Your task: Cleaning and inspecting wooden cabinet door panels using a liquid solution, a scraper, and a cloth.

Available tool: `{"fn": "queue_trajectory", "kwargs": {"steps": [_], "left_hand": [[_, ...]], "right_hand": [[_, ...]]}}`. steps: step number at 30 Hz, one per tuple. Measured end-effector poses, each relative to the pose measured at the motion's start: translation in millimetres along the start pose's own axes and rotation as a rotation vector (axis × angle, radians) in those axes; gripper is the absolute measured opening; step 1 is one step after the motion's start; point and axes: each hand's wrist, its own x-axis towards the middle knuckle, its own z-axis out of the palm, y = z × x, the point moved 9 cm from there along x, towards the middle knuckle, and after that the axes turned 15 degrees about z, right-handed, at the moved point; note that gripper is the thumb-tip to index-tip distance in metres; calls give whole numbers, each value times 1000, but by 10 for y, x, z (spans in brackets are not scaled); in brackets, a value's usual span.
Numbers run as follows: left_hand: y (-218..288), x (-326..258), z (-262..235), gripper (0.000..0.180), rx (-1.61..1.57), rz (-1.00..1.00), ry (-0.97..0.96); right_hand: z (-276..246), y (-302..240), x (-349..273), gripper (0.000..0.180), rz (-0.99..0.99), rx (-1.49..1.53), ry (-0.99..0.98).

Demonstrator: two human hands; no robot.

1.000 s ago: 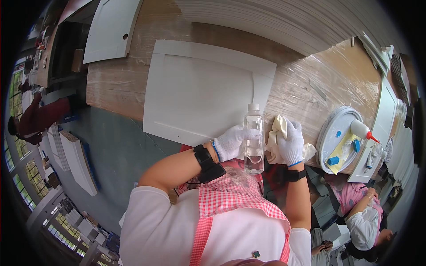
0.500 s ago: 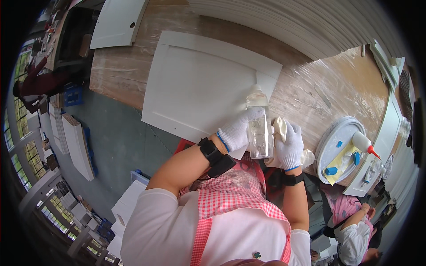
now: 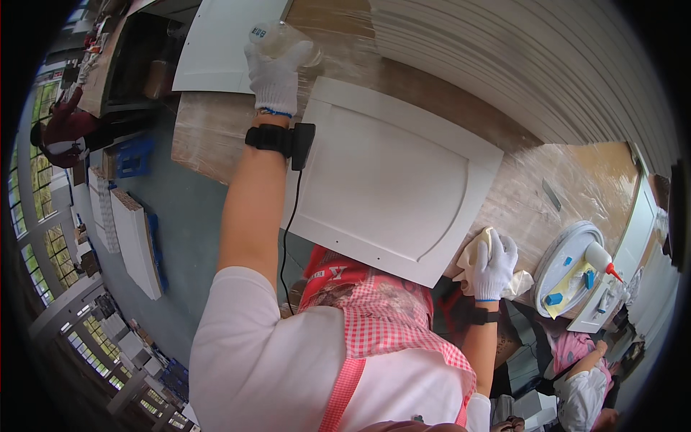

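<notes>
My left hand (image 3: 274,81), in a white knit glove, reaches far out to the upper left. Its fingers are closed round a clear plastic bottle (image 3: 288,45), which is tilted. At the right, near the table's front edge, my gloved right hand (image 3: 495,270) is closed on a cream cloth (image 3: 471,261), part of which hangs out beside the wrist. Between the two hands lies a white cabinet door panel (image 3: 381,173) with a recessed, arched field and small holes along its near edge.
Another white panel (image 3: 223,43) lies at the upper left. To the right, a round white lid (image 3: 543,277) bears blue pieces, yellow paper and a white squeeze bottle (image 3: 598,255) with a red nozzle. Plastic film covers the table (image 3: 518,187). Other people are at both sides.
My left hand has carried the bottle from above the panel's near right part to the far upper left. The right hand stays on the cloth. The panel appears more fully, with its arched edge nearest me.
</notes>
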Motion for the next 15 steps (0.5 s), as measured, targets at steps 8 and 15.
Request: {"fn": "queue_trajectory", "kwargs": {"steps": [8,15], "left_hand": [[-12,45,33,80,124,-27,-214],[-284,-1934,-729,78,650,-15,-828]], "right_hand": [[101,-125,214,21,49,65,50],[50,-1111,546,23,-284,-62,81]]}}
